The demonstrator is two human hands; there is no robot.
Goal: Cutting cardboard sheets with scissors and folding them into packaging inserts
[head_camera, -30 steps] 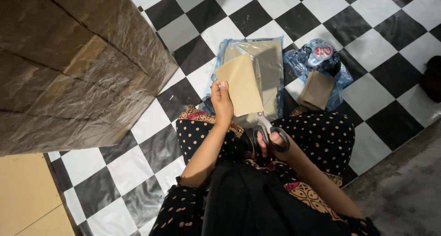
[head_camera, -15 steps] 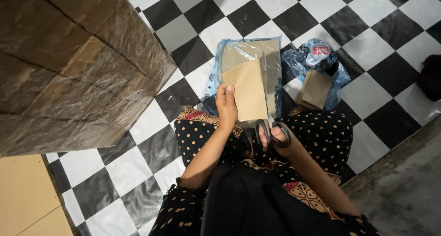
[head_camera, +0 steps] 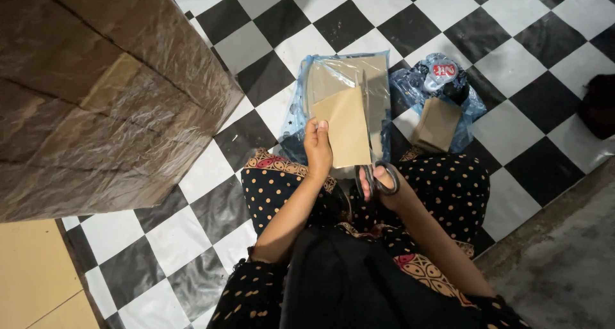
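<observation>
My left hand [head_camera: 318, 146] grips the lower left edge of a brown paper sheet [head_camera: 346, 125], held upright over my lap. My right hand [head_camera: 382, 183] has its fingers through the handles of a pair of scissors [head_camera: 378, 169], whose blades run up along the sheet's right edge. Behind the sheet, a stack of brown paper in a clear blue plastic bag [head_camera: 371, 79] lies on the checkered floor [head_camera: 256, 47]. I sit with knees in black dotted fabric on both sides.
A second blue plastic bag [head_camera: 442, 95] with a folded brown paper piece and a round lidded container lies to the right. A large plastic-wrapped brown box [head_camera: 96, 92] fills the left. A dark object [head_camera: 599, 105] lies at the far right; rough concrete lies at the lower right.
The brown sheet has shifted a little right and down with my left hand. The scissors have moved up along the sheet's right edge.
</observation>
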